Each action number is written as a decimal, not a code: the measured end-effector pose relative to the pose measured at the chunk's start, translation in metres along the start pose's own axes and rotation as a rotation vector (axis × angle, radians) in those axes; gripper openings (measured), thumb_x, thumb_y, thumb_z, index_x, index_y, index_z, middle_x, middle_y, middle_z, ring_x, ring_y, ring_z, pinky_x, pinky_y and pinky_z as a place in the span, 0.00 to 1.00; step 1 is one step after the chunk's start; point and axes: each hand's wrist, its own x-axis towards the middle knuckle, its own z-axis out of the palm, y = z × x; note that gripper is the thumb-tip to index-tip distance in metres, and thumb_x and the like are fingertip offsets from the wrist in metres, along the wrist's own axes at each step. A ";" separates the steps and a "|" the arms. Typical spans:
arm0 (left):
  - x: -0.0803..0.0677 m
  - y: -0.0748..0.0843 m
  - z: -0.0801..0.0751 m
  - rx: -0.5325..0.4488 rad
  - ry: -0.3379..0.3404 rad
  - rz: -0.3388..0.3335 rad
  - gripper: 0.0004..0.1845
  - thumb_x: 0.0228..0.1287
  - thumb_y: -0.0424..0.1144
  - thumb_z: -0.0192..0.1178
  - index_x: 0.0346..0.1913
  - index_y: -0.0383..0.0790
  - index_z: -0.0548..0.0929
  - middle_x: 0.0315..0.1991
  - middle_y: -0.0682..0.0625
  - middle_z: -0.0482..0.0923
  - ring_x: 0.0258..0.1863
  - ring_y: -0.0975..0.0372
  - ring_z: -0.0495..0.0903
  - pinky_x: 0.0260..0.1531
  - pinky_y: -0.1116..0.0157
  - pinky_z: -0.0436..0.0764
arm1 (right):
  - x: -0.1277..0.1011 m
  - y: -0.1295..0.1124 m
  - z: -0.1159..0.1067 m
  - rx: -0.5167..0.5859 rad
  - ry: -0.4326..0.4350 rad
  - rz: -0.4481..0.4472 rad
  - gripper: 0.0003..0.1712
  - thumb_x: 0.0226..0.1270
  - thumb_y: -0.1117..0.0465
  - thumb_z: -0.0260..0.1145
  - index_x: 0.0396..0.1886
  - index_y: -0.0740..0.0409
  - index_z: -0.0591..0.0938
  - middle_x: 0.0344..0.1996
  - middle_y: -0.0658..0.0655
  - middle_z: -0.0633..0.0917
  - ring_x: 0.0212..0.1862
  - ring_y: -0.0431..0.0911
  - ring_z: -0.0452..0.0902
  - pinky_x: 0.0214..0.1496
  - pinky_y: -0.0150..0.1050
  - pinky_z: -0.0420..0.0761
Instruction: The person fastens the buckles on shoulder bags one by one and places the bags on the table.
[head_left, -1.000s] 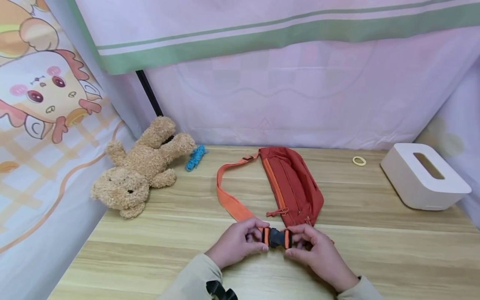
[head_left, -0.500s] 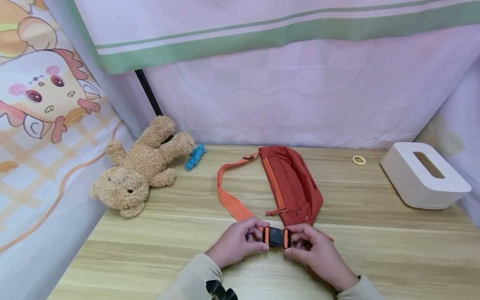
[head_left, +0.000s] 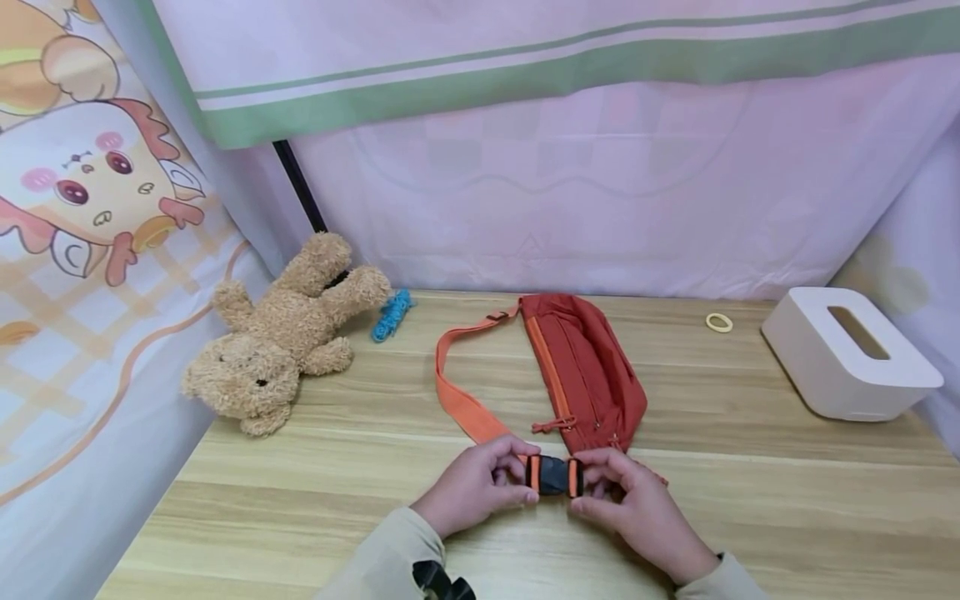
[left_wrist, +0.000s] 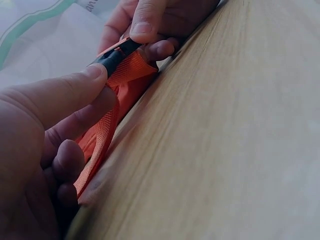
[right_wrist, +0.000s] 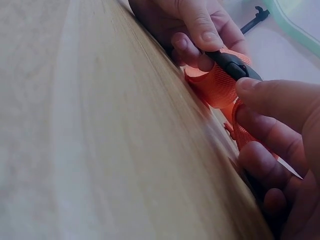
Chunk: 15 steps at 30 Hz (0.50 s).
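A black side-release buckle (head_left: 554,475) on an orange strap (head_left: 467,408) is held level between both hands, its two halves together. My left hand (head_left: 480,483) pinches its left end between thumb and fingers; my right hand (head_left: 637,500) pinches the right end the same way. Just behind them lies the red waist bag (head_left: 581,371), with the strap looping out to its left. In the left wrist view the buckle (left_wrist: 117,56) shows edge-on, with orange webbing (left_wrist: 132,70) hanging under it. The right wrist view shows the buckle (right_wrist: 232,64) between both thumbs.
A teddy bear (head_left: 281,325) lies on the left of the wooden table (head_left: 300,517), beside a blue bundle of cord (head_left: 392,316). At the right are a pale yellow ring (head_left: 718,322) and a white tissue box (head_left: 843,354). Fabric hangs behind the table.
The two buckle halves have come slightly closer, so the buckle looks a little shorter than one second ago. Both hands otherwise stay in place, and the bag has hardly moved.
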 end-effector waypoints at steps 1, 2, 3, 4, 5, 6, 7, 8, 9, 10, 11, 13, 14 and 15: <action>0.000 0.000 0.000 -0.003 -0.001 -0.002 0.22 0.57 0.40 0.75 0.55 0.53 0.82 0.34 0.57 0.83 0.27 0.66 0.76 0.29 0.71 0.75 | 0.000 0.000 0.000 -0.003 -0.005 0.004 0.30 0.55 0.59 0.80 0.57 0.56 0.79 0.33 0.49 0.85 0.35 0.41 0.78 0.38 0.34 0.78; 0.000 0.000 0.000 -0.007 -0.003 -0.004 0.22 0.57 0.40 0.75 0.55 0.53 0.82 0.35 0.57 0.83 0.28 0.66 0.76 0.29 0.71 0.75 | 0.001 -0.001 0.000 -0.004 -0.012 0.008 0.31 0.54 0.59 0.80 0.58 0.55 0.79 0.33 0.49 0.85 0.35 0.42 0.78 0.39 0.34 0.78; 0.000 0.001 0.000 -0.005 -0.004 -0.005 0.22 0.57 0.40 0.75 0.55 0.54 0.82 0.35 0.57 0.83 0.27 0.66 0.76 0.29 0.71 0.74 | 0.001 -0.001 0.001 -0.011 -0.021 0.013 0.32 0.54 0.59 0.80 0.59 0.55 0.79 0.34 0.49 0.84 0.36 0.42 0.77 0.39 0.34 0.78; 0.000 0.001 0.000 -0.004 -0.004 -0.007 0.22 0.57 0.40 0.75 0.55 0.54 0.82 0.35 0.57 0.83 0.27 0.66 0.75 0.29 0.71 0.74 | 0.001 -0.002 0.001 -0.020 -0.030 0.017 0.32 0.54 0.58 0.80 0.60 0.54 0.78 0.34 0.50 0.84 0.36 0.42 0.77 0.39 0.34 0.78; 0.000 0.001 0.000 -0.005 -0.007 -0.007 0.23 0.56 0.40 0.75 0.55 0.54 0.82 0.35 0.57 0.83 0.27 0.66 0.75 0.29 0.71 0.74 | 0.002 -0.002 0.002 -0.029 -0.039 0.025 0.33 0.54 0.58 0.80 0.60 0.54 0.78 0.34 0.50 0.83 0.36 0.43 0.77 0.39 0.34 0.78; 0.000 0.001 0.000 -0.005 -0.010 -0.007 0.23 0.56 0.40 0.75 0.55 0.55 0.82 0.35 0.58 0.83 0.28 0.66 0.75 0.29 0.71 0.74 | 0.002 -0.003 0.003 -0.033 -0.046 0.036 0.33 0.54 0.58 0.80 0.60 0.53 0.78 0.34 0.51 0.82 0.35 0.43 0.77 0.39 0.34 0.78; -0.001 0.001 0.000 -0.003 -0.014 -0.007 0.23 0.56 0.40 0.75 0.55 0.55 0.82 0.35 0.58 0.83 0.27 0.66 0.75 0.29 0.71 0.74 | 0.002 -0.003 0.003 -0.039 -0.050 0.044 0.33 0.54 0.58 0.80 0.60 0.53 0.78 0.34 0.51 0.81 0.35 0.43 0.77 0.39 0.35 0.78; 0.000 0.001 0.000 -0.001 -0.017 -0.005 0.23 0.56 0.40 0.75 0.55 0.56 0.82 0.35 0.58 0.83 0.27 0.66 0.75 0.29 0.71 0.74 | 0.002 -0.004 0.004 -0.042 -0.051 0.052 0.33 0.54 0.57 0.81 0.60 0.52 0.79 0.34 0.51 0.81 0.35 0.43 0.77 0.38 0.35 0.78; 0.000 0.001 0.000 0.003 -0.021 -0.002 0.23 0.56 0.40 0.75 0.55 0.56 0.81 0.35 0.58 0.83 0.27 0.66 0.75 0.29 0.71 0.73 | 0.002 -0.004 0.004 -0.048 -0.050 0.061 0.32 0.54 0.57 0.81 0.59 0.51 0.79 0.34 0.52 0.80 0.34 0.43 0.77 0.38 0.34 0.78; 0.000 0.001 0.000 0.002 -0.026 0.002 0.23 0.57 0.39 0.75 0.55 0.56 0.81 0.35 0.58 0.83 0.27 0.66 0.75 0.29 0.71 0.73 | 0.001 -0.004 0.005 -0.045 -0.046 0.068 0.31 0.54 0.57 0.81 0.58 0.51 0.80 0.33 0.52 0.80 0.34 0.43 0.76 0.37 0.34 0.78; 0.000 0.001 0.000 0.004 -0.030 0.006 0.23 0.57 0.39 0.75 0.55 0.56 0.81 0.35 0.58 0.83 0.27 0.66 0.75 0.29 0.71 0.73 | 0.001 -0.005 0.005 -0.041 -0.042 0.076 0.30 0.53 0.57 0.81 0.57 0.50 0.80 0.33 0.52 0.80 0.34 0.44 0.76 0.37 0.34 0.78; -0.001 0.001 -0.001 0.006 -0.038 0.011 0.23 0.57 0.40 0.75 0.55 0.56 0.81 0.35 0.58 0.83 0.26 0.67 0.74 0.28 0.72 0.72 | 0.001 -0.006 0.004 -0.034 -0.035 0.087 0.30 0.53 0.57 0.81 0.56 0.49 0.81 0.33 0.53 0.79 0.33 0.44 0.76 0.36 0.34 0.78; -0.001 0.001 -0.001 0.007 -0.043 0.012 0.23 0.57 0.40 0.75 0.55 0.56 0.81 0.35 0.58 0.83 0.26 0.67 0.73 0.28 0.72 0.72 | 0.001 -0.006 0.004 -0.033 -0.035 0.088 0.29 0.53 0.57 0.81 0.55 0.49 0.81 0.32 0.53 0.79 0.33 0.44 0.75 0.36 0.34 0.78; -0.001 0.001 -0.001 0.007 -0.047 0.014 0.23 0.58 0.40 0.75 0.55 0.56 0.80 0.35 0.58 0.83 0.26 0.66 0.73 0.27 0.72 0.72 | 0.000 -0.007 0.004 -0.032 -0.035 0.088 0.29 0.53 0.57 0.81 0.55 0.49 0.81 0.32 0.53 0.79 0.33 0.44 0.75 0.36 0.34 0.78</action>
